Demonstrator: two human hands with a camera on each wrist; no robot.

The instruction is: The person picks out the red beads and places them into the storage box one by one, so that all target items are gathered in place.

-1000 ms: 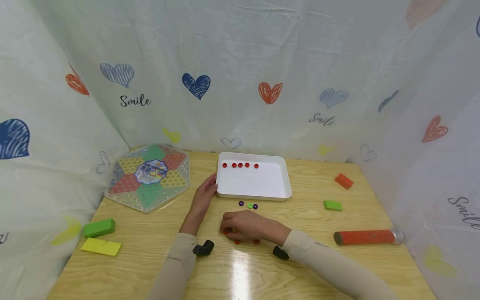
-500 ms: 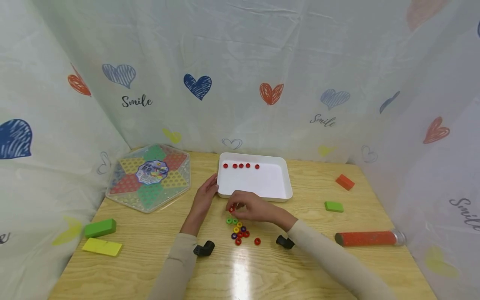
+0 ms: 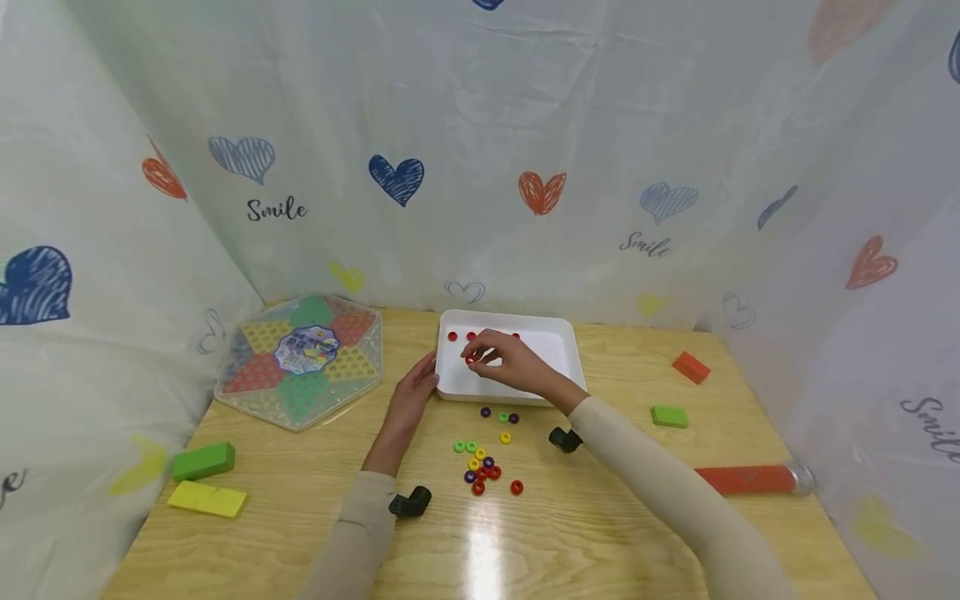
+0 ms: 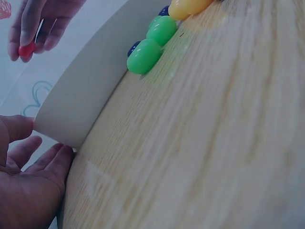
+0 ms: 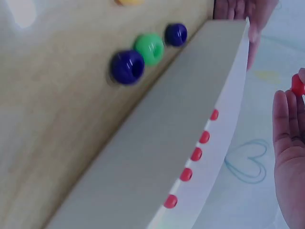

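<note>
My right hand (image 3: 512,363) is over the white tray (image 3: 567,354), pinching a red bead (image 3: 471,359) between thumb and fingertips. The pinched red bead (image 4: 27,49) also shows at the top left of the left wrist view. At the tray's left side, my left hand (image 3: 412,395) holds the wall, its thumb at the rim and fingers low outside. Several red beads (image 5: 196,153) form a row along the tray's far side; my right hand covers part of that row in the head view. In front of the tray lie loose beads: red (image 3: 517,487), yellow (image 3: 505,438), green (image 3: 459,447) and purple (image 3: 486,412).
A hexagonal Chinese checkers board (image 3: 306,400) lies at the left back. Green (image 3: 204,461) and yellow (image 3: 207,499) blocks sit left; orange (image 3: 692,367) and green (image 3: 669,416) ones right, near a red cylinder (image 3: 750,479). Dark fittings (image 3: 411,502) show by both forearms.
My right hand has picked up a red bead from the loose group and carried it forward over the tray. The left hand stays at the tray's left side.
</note>
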